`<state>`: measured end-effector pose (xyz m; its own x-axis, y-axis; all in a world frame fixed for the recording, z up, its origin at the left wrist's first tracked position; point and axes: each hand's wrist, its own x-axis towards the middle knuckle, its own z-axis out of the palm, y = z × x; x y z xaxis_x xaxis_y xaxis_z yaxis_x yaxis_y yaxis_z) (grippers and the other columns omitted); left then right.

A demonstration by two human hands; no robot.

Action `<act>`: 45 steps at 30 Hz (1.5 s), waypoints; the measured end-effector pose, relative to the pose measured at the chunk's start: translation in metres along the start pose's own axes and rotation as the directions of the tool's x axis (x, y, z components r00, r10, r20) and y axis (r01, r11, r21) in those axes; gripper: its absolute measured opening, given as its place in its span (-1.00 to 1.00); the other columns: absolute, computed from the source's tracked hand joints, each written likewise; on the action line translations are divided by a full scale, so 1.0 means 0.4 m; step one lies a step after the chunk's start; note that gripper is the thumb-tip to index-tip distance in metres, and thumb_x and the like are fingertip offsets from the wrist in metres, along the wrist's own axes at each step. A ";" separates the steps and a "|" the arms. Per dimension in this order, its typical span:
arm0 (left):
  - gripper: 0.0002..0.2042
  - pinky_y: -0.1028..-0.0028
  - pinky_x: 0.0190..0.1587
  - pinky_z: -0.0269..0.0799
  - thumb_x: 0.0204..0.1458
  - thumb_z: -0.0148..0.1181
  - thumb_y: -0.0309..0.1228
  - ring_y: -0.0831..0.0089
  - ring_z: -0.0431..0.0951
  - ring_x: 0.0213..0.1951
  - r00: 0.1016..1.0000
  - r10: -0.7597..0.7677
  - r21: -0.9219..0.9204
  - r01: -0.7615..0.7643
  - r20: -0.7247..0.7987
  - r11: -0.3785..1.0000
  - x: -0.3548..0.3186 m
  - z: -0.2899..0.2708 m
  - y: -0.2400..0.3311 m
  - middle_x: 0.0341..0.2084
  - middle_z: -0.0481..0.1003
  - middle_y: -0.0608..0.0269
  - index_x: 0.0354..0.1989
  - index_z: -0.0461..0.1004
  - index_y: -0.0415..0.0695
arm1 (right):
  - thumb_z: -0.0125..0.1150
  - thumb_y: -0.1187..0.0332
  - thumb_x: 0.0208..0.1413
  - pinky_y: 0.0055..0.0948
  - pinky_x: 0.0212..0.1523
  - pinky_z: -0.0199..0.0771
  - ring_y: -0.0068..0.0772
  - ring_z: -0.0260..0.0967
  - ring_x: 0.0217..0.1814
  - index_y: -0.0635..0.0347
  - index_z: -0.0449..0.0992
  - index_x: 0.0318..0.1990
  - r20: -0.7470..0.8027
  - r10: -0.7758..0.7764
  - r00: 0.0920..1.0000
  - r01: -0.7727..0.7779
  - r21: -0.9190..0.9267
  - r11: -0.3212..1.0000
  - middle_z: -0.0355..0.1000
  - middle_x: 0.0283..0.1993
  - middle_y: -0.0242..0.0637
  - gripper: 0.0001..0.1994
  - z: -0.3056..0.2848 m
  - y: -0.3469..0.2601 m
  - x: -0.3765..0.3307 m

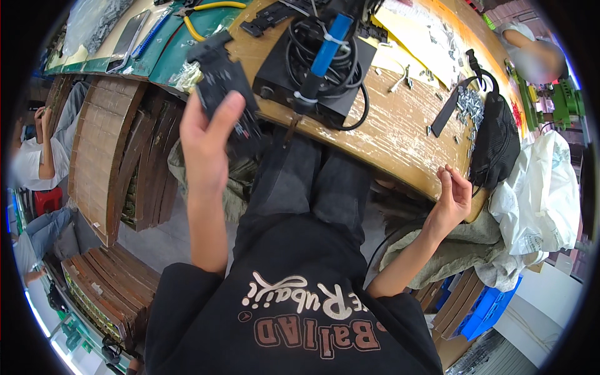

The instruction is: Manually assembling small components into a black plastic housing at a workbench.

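The left hand (205, 140) is gripping a black plastic part (226, 94), fingers closed around it, raised before the wooden workbench (400, 134) edge. The right hand (451, 199) is resting half-curled against that edge, pinching something too small to identify.

A: Item: workbench (400, 134). What lies on it?

B: Power unit (312, 69) at centre, soldering iron (322, 53) and coiled cable on top; screw pile (470, 105) to its right; pliers (206, 15) far left.

A: At the edges?

B: Bag (497, 140) at the right end, behind the right hand (453, 199). Left hand (206, 140), left of the unit, holds a bracket part (225, 87).
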<state>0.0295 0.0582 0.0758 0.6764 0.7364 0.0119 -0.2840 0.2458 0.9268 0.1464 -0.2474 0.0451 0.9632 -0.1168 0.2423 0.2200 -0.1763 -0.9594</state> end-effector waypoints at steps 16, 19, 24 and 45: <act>-0.72 0.69 -0.27 0.29 -0.08 0.17 -0.53 0.72 0.35 -0.35 0.884 -0.378 0.036 0.383 0.274 0.923 -0.287 0.154 -0.100 -0.36 0.41 0.38 -0.17 0.33 -0.26 | 0.16 0.74 -0.18 -0.45 -0.28 0.49 -0.33 0.39 -0.32 0.35 0.38 -0.41 0.454 0.035 0.890 -0.374 0.684 0.627 0.35 -0.34 -0.10 -0.83 0.020 -0.076 -0.149; -0.73 0.60 -0.35 0.35 -0.06 0.16 -0.43 0.62 0.41 -0.45 0.911 -0.360 0.023 0.363 0.199 0.931 -0.307 0.159 -0.100 -0.43 0.42 0.31 -0.21 0.31 -0.26 | 0.20 0.73 -0.22 -0.52 -0.23 0.41 -0.43 0.36 -0.30 0.30 0.38 -0.43 0.519 0.026 0.854 -0.423 0.664 0.617 0.35 -0.34 -0.14 -0.80 0.010 -0.059 -0.168; -0.80 0.65 -0.31 0.30 -0.15 0.22 -0.57 0.66 0.39 -0.44 0.926 -0.335 -0.093 0.354 0.173 0.931 -0.316 0.168 -0.118 -0.45 0.44 0.34 -0.33 0.37 -0.20 | 0.22 0.72 -0.23 -0.55 -0.25 0.37 -0.48 0.31 -0.31 0.29 0.39 -0.43 0.506 0.026 0.862 -0.415 0.675 0.610 0.32 -0.32 -0.19 -0.81 0.026 -0.060 -0.188; -0.83 0.59 -0.30 0.39 -0.15 0.23 -0.56 0.48 0.49 -0.40 0.993 0.029 -0.204 -0.004 0.117 0.979 -0.334 0.182 -0.137 -0.46 0.48 0.10 -0.39 0.38 -0.34 | 0.16 0.70 -0.12 -0.48 -0.16 0.38 -0.43 0.33 -0.19 0.32 0.35 -0.43 0.555 0.107 0.825 -0.494 0.616 0.613 0.35 -0.26 -0.10 -0.86 0.071 -0.080 -0.207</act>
<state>0.0043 -0.0996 0.0507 0.7429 0.6644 0.0823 -0.4196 0.3663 0.8305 0.0639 -0.2042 0.0514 0.9041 0.4270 0.0174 -0.2454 0.5520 -0.7969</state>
